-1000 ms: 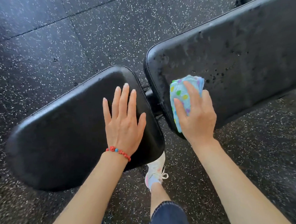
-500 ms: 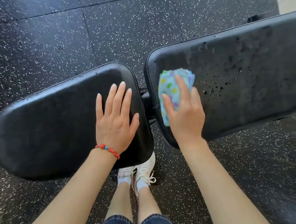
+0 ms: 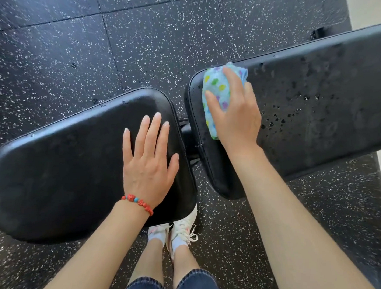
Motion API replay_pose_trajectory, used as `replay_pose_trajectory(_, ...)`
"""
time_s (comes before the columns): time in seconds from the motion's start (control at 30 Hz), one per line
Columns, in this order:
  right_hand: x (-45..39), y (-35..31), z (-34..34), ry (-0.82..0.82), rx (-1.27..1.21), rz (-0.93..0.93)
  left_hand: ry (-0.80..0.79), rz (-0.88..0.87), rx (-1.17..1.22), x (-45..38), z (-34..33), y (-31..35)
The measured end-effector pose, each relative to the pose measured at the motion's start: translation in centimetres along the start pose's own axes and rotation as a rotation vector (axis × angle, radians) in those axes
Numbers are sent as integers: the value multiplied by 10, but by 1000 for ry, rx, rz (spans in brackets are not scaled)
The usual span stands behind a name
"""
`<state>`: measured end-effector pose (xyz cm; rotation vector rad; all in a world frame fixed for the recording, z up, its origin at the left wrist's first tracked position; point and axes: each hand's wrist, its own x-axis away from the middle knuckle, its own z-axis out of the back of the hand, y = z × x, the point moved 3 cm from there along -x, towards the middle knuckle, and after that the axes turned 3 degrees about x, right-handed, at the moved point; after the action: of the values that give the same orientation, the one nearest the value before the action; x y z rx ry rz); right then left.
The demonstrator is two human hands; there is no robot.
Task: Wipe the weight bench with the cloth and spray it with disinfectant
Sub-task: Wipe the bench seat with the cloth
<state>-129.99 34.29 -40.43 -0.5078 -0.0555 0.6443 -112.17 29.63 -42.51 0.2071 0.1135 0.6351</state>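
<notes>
- The cloth (image 3: pixel 218 94) is light blue with coloured dots and is bunched into a pad. It lies on the back pad (image 3: pixel 315 106) of the weight bench, at the end of that pad nearest to the seat, close to its far edge.
- The right hand (image 3: pixel 234 117) lies on top of the cloth and presses it onto the pad. Its fingers are bent over the cloth and hold it; the thumb reaches along the left side of the cloth.
- The back pad is black and runs out of view to the right. Its surface carries many small dark drops and wet marks to the right of the hand. They look like spray liquid, but I cannot be sure.
- The seat pad (image 3: pixel 65 168) is the second black part of the bench, on the left. A narrow gap with a dark metal joint (image 3: pixel 187 131) separates it from the back pad.
- The left hand (image 3: pixel 148 159) rests flat on the seat pad near the end by the gap. Its fingers are straight and a little spread, and it holds nothing.
- A bracelet (image 3: pixel 137 201) of red and blue beads sits on the left wrist.
- Under the bench there is a black rubber floor (image 3: pixel 135 41) with white specks.
- Below the gap two white shoes (image 3: pixel 180 228) stand on the floor, and the cuffs of blue jeans (image 3: pixel 170 286) show at the bottom edge.
</notes>
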Motion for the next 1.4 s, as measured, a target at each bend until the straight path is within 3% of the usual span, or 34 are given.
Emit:
replay_pose_trajectory(0.37, 104, 86, 59, -24, 189, 41, 60, -15, 245, -35, 4, 50)
replay_pose_trajectory(0.57, 51, 75, 47, -25, 169, 117, 23, -14, 242, -54, -22, 79)
replay_pose_trajectory(0.73, -41, 60, 25, -41, 122, 54, 29, 35, 229, -53, -30, 86)
replay_pose_trajectory(1.13, 67, 139, 81, -26, 226, 149, 49, 63, 169, -60, -24, 107)
replay_pose_trajectory(1.4, -53, 109, 47, 0, 137, 126, 24, 78, 138, -64, -37, 124)
